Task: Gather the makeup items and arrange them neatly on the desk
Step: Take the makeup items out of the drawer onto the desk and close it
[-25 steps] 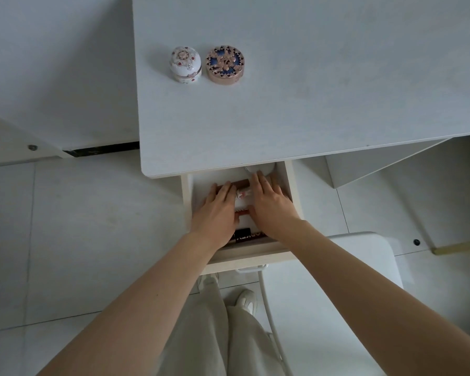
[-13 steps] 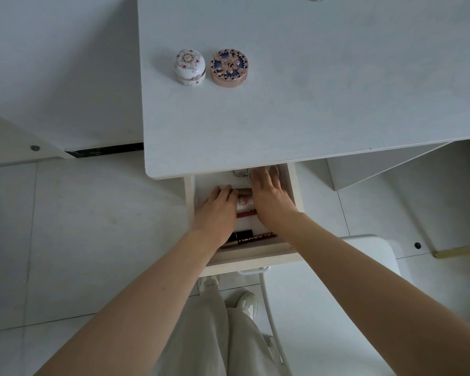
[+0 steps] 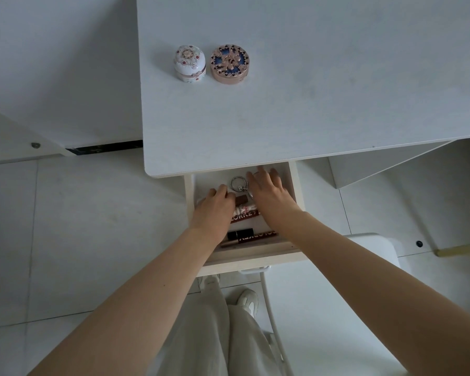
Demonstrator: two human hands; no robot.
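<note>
Both hands work inside the open drawer beneath a white desk as a person gathers makeup. Nearest, along the drawer's front wall, lie a dark lettered tube and a thin pencil. Behind them, mid-drawer, sits a red-brown lettered box with a white patterned tube touching it.

The left hand is at the drawer's left side, fingers curled down beside a small brown stick; whether they hold anything cannot be told. The right hand reaches toward the back right corner, its fingers straight and spread and gripping nothing visible, with the tips close under the desk's front edge. A metal ring lies between the hands near the back wall.

Farthest, a white painted jar and a rose-gold compact stand side by side, just apart, near the desk's left edge.

The likely trouble starts at the back of the drawer, which the desk's front edge hides. A hand searching there by feel could miss an item or come up with the ring instead of makeup. The tubes are round, so shifting the box may set them rolling. An overfull handful could also let one slip over the front wall to the tiled floor. Knuckles catching the desk's edge on the way up could have the same result. New items set down carelessly could nudge the jar off the left edge.
</note>
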